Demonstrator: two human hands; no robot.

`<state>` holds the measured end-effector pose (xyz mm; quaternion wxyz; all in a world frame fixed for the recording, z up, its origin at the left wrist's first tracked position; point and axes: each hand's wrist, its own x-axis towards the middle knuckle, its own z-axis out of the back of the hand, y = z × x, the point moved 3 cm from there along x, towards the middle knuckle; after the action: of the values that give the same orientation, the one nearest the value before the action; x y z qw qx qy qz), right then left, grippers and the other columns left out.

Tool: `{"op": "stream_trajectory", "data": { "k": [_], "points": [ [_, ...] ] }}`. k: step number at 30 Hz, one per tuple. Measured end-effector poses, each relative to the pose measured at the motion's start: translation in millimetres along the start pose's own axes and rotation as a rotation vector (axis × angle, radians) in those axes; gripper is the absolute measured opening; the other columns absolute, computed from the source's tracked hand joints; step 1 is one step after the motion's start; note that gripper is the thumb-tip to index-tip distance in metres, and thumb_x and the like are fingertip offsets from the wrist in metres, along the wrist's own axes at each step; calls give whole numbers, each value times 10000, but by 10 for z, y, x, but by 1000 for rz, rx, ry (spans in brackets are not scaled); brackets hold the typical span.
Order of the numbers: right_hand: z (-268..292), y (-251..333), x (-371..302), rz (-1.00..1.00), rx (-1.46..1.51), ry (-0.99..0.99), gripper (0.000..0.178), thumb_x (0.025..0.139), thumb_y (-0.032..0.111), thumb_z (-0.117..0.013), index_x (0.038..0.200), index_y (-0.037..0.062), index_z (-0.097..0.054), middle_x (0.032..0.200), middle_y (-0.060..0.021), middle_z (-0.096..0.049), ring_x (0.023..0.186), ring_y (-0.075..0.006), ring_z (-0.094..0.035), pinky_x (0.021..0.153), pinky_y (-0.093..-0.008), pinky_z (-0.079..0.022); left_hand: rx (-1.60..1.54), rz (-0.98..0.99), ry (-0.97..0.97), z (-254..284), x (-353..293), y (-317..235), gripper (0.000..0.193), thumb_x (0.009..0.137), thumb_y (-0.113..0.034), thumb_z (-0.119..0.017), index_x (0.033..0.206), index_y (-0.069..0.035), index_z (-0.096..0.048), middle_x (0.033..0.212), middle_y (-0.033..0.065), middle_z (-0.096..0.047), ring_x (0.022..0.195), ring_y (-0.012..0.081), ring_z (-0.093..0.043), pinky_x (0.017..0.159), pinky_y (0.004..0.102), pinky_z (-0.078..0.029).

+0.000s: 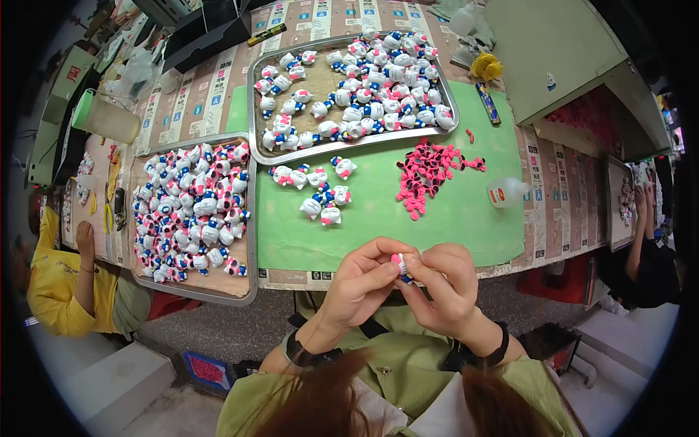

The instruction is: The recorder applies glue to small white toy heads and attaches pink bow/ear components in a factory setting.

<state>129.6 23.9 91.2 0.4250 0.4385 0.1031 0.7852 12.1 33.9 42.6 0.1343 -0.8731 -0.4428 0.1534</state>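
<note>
Both my hands are closed on one small white, pink and blue cat-like figurine [400, 266] just off the table's front edge. My left hand [364, 282] pinches it from one side. From the other side, the fingers of my right hand [445, 285] press against it and hide much of it. Beyond my hands, on a green mat [328, 244], lies a loose group of similar figurines [317, 177]. Right of that group is a heap of small pink pieces with dark lenses [426, 175], shaped like sunglasses.
A metal tray [253, 109] at the back holds many figurines; another tray [251, 277] at left holds figurines with pink glasses. A small white bottle [507, 191] stands at the mat's right. A glue tube [488, 103] lies farther back. Co-workers sit at left, a yellow sleeve [65, 280] showing, and right.
</note>
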Motion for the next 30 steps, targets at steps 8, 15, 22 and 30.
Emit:
{"op": "stream_trajectory", "data": {
  "k": [8,15,22,30],
  "points": [
    [1,-7,-6,-8,-8,4,327,564,-9,-655,881,-23,-575,850,-74,-495,726,-233,-496,596,-321,-425,-9,-1,4,18,12,13,212,836,-50,-465,1033,27,-461,1004,113,-526,934,160,-507,820,282,-414],
    [8,-98,-30,-98,92,21,394,562,-33,-659,942,-8,-554,872,-97,-501,741,-245,-504,623,-318,-431,94,4,-51,3,5,-10,255,836,-38,-471,1083,22,-448,1013,104,-522,923,141,-508,811,270,-422],
    [13,-161,-60,-285,257,-71,387,602,-50,-646,965,9,-524,909,-141,-538,817,-285,-537,680,-324,-444,652,-250,-148,-145,-15,-105,298,778,7,-549,1070,29,-488,1012,84,-514,905,119,-507,804,259,-428],
    [31,-126,-29,-263,323,-10,361,597,-58,-651,933,2,-534,882,-151,-565,788,-274,-555,658,-315,-453,878,-437,-129,-124,-53,-127,313,691,64,-616,969,28,-476,991,145,-537,923,184,-520,804,283,-422]
  ]
}}
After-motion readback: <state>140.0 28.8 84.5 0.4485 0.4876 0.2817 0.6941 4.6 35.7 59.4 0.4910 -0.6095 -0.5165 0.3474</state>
